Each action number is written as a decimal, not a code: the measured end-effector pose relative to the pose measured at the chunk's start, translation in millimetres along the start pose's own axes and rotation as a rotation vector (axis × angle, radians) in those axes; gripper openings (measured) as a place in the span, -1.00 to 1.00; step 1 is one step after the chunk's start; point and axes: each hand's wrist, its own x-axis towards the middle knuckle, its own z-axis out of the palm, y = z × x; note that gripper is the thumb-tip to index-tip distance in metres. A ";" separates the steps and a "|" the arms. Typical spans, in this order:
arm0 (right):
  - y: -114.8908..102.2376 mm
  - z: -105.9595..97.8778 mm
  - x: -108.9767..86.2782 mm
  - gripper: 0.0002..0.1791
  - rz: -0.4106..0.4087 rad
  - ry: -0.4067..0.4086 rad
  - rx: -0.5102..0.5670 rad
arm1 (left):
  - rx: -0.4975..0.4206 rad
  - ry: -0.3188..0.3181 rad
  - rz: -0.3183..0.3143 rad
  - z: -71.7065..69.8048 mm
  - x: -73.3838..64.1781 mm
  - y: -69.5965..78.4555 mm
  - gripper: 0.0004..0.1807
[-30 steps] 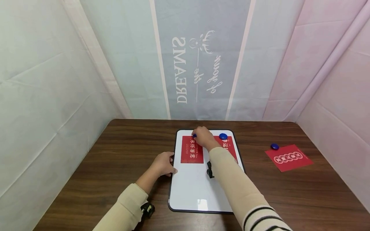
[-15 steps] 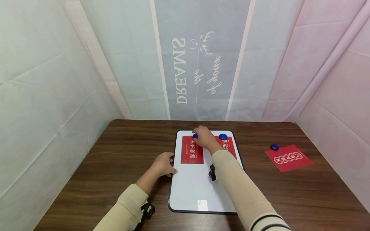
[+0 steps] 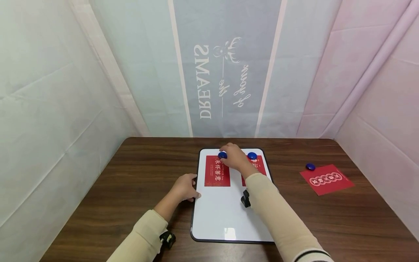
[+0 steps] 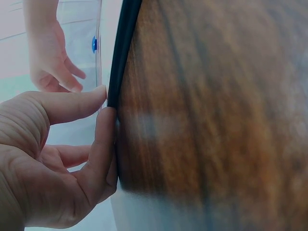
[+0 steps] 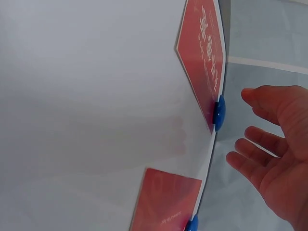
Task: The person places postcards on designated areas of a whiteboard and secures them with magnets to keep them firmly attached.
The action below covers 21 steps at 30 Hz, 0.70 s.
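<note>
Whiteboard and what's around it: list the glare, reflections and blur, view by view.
Head: a bright glare patch on the whiteboard, close to its near edge; left wrist: the tabletop grain looks soft, especially toward the right; right wrist: a faint pinkish patch on the whiteboard, probably the right hand reflected.

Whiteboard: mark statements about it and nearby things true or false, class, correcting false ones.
1. The left hand holds the whiteboard by its edge. True.
2. The right hand grips a blue magnet. False: its fingers stand apart from it.
3. Two red cards are on the whiteboard. True.
4. A third red card is there too. False: it lies on the table.
5. Another blue magnet lies right of the whiteboard. True.
</note>
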 end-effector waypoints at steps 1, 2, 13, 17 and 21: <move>0.3 -0.8 -1.4 -0.51 0.001 0.003 0.000 | 0.002 -0.001 -0.001 0.1 -0.2 0.0 -0.13; 0.5 -1.7 -3.0 -0.50 -0.001 0.006 0.002 | 0.001 -0.001 -0.002 0.3 -0.3 -0.1 -0.13; -2.4 -13.3 -23.4 -0.43 0.006 0.022 0.008 | -0.008 0.007 0.001 -0.1 -1.6 0.1 -0.13; -3.3 -17.3 -30.4 -0.41 0.010 0.020 0.012 | -0.012 0.006 -0.002 -0.1 -1.9 0.6 -0.12; -1.5 -19.6 -35.2 -0.39 -0.001 0.028 -0.001 | -0.014 0.006 -0.002 0.4 -1.7 1.0 -0.12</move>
